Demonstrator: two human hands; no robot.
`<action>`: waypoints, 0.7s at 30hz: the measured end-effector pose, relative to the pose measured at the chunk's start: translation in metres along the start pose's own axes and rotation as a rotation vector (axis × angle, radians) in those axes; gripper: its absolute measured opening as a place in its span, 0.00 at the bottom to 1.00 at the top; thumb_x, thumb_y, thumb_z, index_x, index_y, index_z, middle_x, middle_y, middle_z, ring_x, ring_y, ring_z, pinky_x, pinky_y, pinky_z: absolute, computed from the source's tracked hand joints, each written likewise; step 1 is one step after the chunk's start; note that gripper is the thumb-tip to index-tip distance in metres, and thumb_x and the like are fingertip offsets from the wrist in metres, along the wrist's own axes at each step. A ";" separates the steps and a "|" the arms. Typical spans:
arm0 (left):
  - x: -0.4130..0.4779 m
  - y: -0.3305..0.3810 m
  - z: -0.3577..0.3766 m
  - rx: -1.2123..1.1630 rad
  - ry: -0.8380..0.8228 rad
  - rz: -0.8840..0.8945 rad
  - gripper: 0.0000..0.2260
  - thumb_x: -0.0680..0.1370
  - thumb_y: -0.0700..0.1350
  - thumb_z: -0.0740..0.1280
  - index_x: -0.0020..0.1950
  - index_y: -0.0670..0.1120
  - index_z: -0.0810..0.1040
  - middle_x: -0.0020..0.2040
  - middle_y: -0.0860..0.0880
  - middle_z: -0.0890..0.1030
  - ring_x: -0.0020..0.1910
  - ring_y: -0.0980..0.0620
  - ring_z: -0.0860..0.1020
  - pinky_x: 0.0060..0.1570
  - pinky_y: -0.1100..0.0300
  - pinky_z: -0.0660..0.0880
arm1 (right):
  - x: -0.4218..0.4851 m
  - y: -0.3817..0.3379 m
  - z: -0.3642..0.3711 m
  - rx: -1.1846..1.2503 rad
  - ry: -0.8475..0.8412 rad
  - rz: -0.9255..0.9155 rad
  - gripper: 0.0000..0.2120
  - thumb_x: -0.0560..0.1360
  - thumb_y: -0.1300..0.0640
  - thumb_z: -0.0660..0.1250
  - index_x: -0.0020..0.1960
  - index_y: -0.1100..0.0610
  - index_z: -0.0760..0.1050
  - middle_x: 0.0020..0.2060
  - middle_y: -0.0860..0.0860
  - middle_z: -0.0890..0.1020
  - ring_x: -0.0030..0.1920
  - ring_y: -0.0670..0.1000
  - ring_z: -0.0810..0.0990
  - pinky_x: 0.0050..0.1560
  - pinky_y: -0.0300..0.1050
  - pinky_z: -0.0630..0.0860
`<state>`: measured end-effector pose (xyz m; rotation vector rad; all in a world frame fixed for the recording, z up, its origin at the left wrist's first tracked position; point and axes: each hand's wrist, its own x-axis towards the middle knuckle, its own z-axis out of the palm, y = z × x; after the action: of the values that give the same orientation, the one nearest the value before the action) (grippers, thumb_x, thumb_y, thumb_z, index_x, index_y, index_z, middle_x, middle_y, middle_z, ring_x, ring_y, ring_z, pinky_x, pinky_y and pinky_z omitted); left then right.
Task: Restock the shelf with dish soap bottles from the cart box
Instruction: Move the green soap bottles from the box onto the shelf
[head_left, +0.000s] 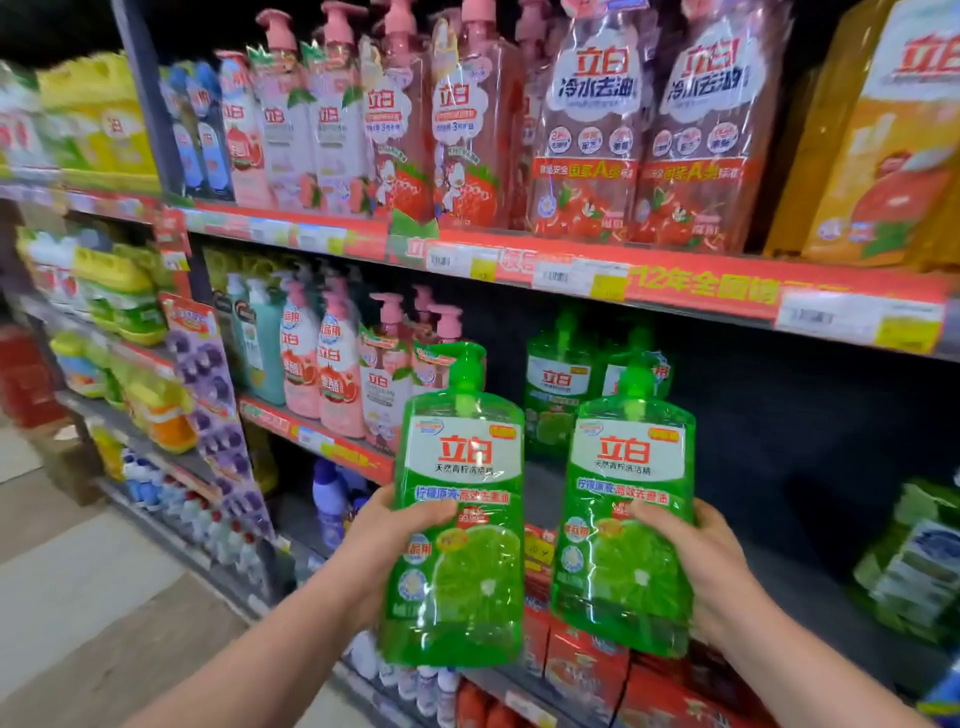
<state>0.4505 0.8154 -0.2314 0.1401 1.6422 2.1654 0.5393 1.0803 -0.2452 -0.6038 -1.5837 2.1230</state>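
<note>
I hold two green dish soap bottles with pump tops and lime labels upright in front of the middle shelf (779, 582). My left hand (384, 540) grips the left green bottle (460, 499) at its lower left side. My right hand (701, 551) grips the right green bottle (631, 499) at its lower right side. Two more green bottles (558, 395) stand at the back of that shelf, behind the ones I hold. To their right the shelf is a dark gap. The cart box is not in view.
Pink strawberry bottles (467, 114) and an orange pack (883, 135) fill the upper shelf. Pink and teal bottles (332, 358) stand left of the gap; green-wrapped packs (919, 561) sit at its far right. Red packs (587, 670) fill the lower shelf. The aisle floor (93, 597) runs left.
</note>
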 end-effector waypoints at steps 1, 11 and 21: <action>0.009 0.001 0.003 0.003 0.010 -0.001 0.30 0.58 0.40 0.76 0.60 0.40 0.74 0.48 0.37 0.84 0.41 0.39 0.83 0.41 0.47 0.80 | 0.013 0.000 -0.001 -0.004 -0.001 0.001 0.23 0.61 0.62 0.77 0.54 0.61 0.74 0.40 0.59 0.86 0.38 0.59 0.86 0.34 0.52 0.81; 0.078 0.012 0.029 -0.008 0.044 0.023 0.23 0.60 0.38 0.76 0.54 0.42 0.77 0.43 0.40 0.85 0.36 0.42 0.84 0.31 0.53 0.80 | 0.127 0.006 0.012 -0.077 -0.080 -0.030 0.25 0.62 0.62 0.77 0.56 0.60 0.75 0.45 0.57 0.85 0.44 0.58 0.85 0.44 0.52 0.81; 0.100 0.019 0.019 0.027 0.054 -0.002 0.26 0.62 0.35 0.76 0.59 0.40 0.75 0.51 0.34 0.83 0.41 0.39 0.83 0.44 0.45 0.80 | 0.178 0.041 0.033 -0.131 -0.089 -0.040 0.12 0.64 0.63 0.77 0.43 0.52 0.78 0.37 0.50 0.85 0.38 0.52 0.85 0.44 0.49 0.80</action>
<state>0.3608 0.8663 -0.2248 0.0886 1.7013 2.1638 0.3720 1.1447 -0.2926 -0.5212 -1.7797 2.0553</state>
